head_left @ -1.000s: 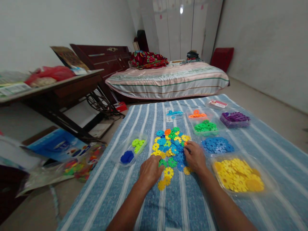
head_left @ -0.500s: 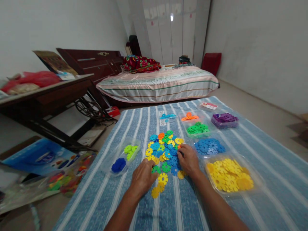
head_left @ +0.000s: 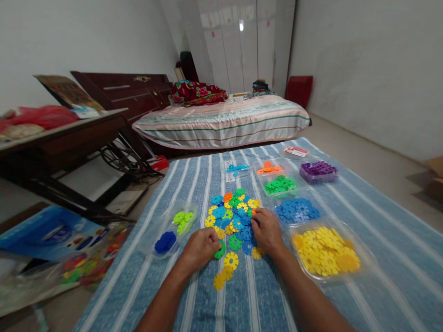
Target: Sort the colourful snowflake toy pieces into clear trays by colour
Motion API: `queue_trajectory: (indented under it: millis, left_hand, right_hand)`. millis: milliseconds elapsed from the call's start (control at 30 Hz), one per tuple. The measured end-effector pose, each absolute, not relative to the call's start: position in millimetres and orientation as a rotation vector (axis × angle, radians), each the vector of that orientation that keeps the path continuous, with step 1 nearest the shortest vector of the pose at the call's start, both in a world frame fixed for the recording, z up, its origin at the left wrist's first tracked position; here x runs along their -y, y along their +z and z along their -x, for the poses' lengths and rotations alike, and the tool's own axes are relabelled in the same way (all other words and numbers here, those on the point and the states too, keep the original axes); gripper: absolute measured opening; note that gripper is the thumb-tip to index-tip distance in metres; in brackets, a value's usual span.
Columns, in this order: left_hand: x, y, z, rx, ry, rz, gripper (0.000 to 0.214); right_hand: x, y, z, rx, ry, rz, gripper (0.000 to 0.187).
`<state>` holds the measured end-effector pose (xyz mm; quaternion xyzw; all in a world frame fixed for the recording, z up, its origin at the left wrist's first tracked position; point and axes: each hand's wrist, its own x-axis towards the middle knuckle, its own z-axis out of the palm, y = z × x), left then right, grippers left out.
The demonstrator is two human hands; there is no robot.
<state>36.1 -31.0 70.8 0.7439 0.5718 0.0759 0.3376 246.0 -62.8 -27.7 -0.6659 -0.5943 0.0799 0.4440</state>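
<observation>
A loose pile of toothed plastic snowflake discs (head_left: 238, 216) in blue, yellow, green and orange lies on the striped cloth. At the pile's left edge, my left hand (head_left: 200, 249) is closed, thumb and fingers pinching a green disc (head_left: 220, 249). My right hand (head_left: 268, 229) rests against the right edge with its fingers curled inward; their tips are partly hidden, and what they grip cannot be made out. An orange disc (head_left: 254, 211) shows by those fingertips. Nearest to me lie a few yellow discs (head_left: 231, 261).
On the right stand clear boxes of yellow (head_left: 325, 251), blue (head_left: 297, 210), green (head_left: 280, 184), orange (head_left: 269, 168) and purple discs (head_left: 318, 169). A box (head_left: 180, 238) at left holds dark blue and lime discs. Behind the cloth-covered surface is a bed (head_left: 221, 122); a sewing table (head_left: 62, 133) stands left.
My left hand has drawn slightly left and its fingers have closed at the green disc. The right hand has hardly moved on the pile. The whole view has shifted a little.
</observation>
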Motion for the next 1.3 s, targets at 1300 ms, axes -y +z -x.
queue_trajectory:
  millis: [1300]
  left_hand:
    - [40.4,52.0,-70.3,-1.583,0.152,-1.967,0.012]
  right_hand:
    - [64.8,-30.7,-248.6,1.481,0.211,1.648,0.022]
